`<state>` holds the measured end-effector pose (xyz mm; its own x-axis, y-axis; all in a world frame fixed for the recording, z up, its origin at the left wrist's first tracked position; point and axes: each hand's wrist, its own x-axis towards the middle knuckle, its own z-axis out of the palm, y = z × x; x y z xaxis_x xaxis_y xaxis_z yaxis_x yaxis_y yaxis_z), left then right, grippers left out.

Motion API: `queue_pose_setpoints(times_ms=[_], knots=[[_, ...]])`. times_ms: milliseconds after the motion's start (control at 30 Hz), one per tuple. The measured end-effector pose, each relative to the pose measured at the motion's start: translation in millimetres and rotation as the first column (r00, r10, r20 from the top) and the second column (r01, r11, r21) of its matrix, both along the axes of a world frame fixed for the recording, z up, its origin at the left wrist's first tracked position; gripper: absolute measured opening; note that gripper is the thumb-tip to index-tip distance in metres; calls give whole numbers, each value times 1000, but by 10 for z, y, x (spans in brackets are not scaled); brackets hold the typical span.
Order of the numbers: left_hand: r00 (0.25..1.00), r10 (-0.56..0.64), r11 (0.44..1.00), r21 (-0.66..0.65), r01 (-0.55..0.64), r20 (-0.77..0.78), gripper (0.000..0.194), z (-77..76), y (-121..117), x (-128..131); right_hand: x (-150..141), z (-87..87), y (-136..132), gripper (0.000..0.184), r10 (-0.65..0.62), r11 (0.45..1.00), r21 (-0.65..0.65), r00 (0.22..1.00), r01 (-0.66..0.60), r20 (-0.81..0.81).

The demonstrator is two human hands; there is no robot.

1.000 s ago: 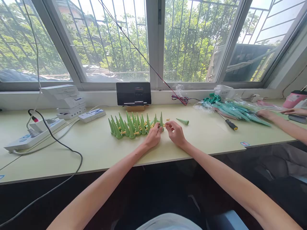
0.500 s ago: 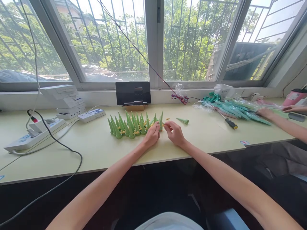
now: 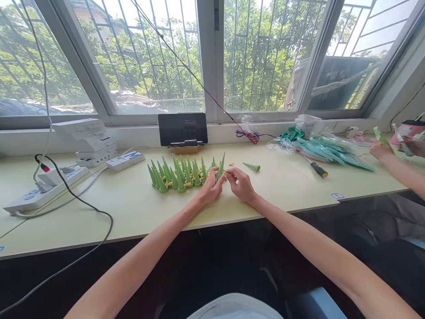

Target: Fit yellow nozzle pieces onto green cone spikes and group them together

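My left hand (image 3: 211, 188) is closed around the base of a green cone (image 3: 222, 165), which points upward with a slight tilt. Close against it, my right hand (image 3: 241, 184) pinches a small yellow piece (image 3: 226, 173) at the cone's lower side. Whether the piece touches the cone I cannot tell. Left of my hands, several green cones (image 3: 180, 180) stand upright in rows, with small yellow pieces (image 3: 188, 183) among them. Another green cone (image 3: 252, 166) lies on its side to the right of my hands, and a few yellow bits (image 3: 231, 164) lie behind them.
A black screen (image 3: 182, 129) leans by the window. Power strips, cables and stacked white boxes (image 3: 94, 141) are at left. On the right lie a screwdriver (image 3: 319, 169), teal plastic-wrapped pieces (image 3: 328, 150) and tangled wire. Another person's hands (image 3: 381, 149) work at far right.
The cone in my left hand has tilted slightly, and my right hand's yellow piece is closer to it. At far right, the other person's hands have lifted a green piece.
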<state>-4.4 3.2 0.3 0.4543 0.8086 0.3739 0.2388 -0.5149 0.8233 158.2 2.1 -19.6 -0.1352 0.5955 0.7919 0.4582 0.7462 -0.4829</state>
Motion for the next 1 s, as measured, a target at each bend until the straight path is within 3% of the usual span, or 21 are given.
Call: queue_pose_setpoints(times_ms=[167, 467, 667, 1000], knots=[[998, -58, 996, -68, 60, 24, 42, -59, 33, -14, -1, 2, 3, 17, 6, 1000, 4, 1000, -6, -8], [998, -40, 999, -15, 41, 40, 32, -17, 23, -10, 3, 8, 3, 19, -8, 1000, 2, 1000, 8, -19], [988, -60, 994, -77, 71, 140, 38, -10, 25, 16, 4, 3, 16, 19, -5, 1000, -3, 1000, 5, -25], [946, -93, 972, -176, 153, 309, 28, 2, 34, 31, 6, 18, -11, 19, -12, 1000, 8, 1000, 12, 18]])
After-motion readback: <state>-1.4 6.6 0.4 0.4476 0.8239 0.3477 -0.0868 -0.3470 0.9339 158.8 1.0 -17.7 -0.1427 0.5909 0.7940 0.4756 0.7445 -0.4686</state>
